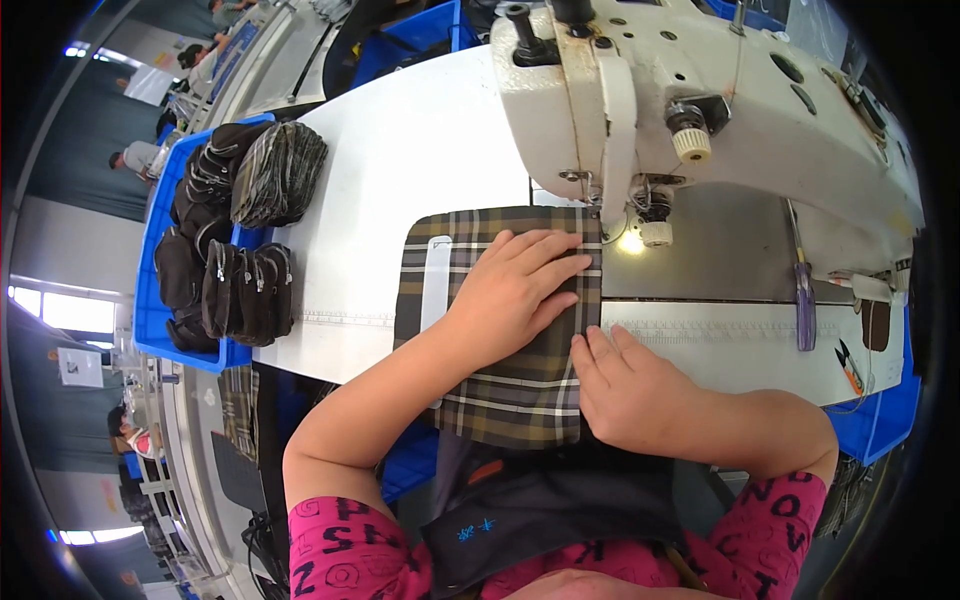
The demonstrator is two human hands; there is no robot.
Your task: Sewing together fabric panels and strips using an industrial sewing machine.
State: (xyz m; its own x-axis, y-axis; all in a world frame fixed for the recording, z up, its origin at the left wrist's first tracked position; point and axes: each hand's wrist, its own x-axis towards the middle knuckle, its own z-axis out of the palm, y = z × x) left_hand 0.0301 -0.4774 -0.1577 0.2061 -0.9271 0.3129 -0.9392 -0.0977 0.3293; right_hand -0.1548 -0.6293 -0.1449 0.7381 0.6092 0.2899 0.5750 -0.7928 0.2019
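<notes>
A dark plaid fabric piece (500, 400), with brown, black and white lines, lies on the white sewing table and hangs over its front edge. A white strip (436, 285) runs along its left side. My left hand (515, 290) rests flat on the fabric, fingers spread toward its right edge. My right hand (635, 390) lies at the fabric's right edge, fingers stretched out and touching it; its thumb is hidden. The fabric's far right corner is at the needle area of the sewing machine (560, 110), beside a small lit lamp (631, 241).
A blue bin (150, 290) at the left holds dark pouches, with stacks of plaid pieces (280, 175) and black pouches (248, 293) beside it. A purple-handled screwdriver (805, 305) and thread snips (849, 368) lie at the right. Several people sit farther off at the left.
</notes>
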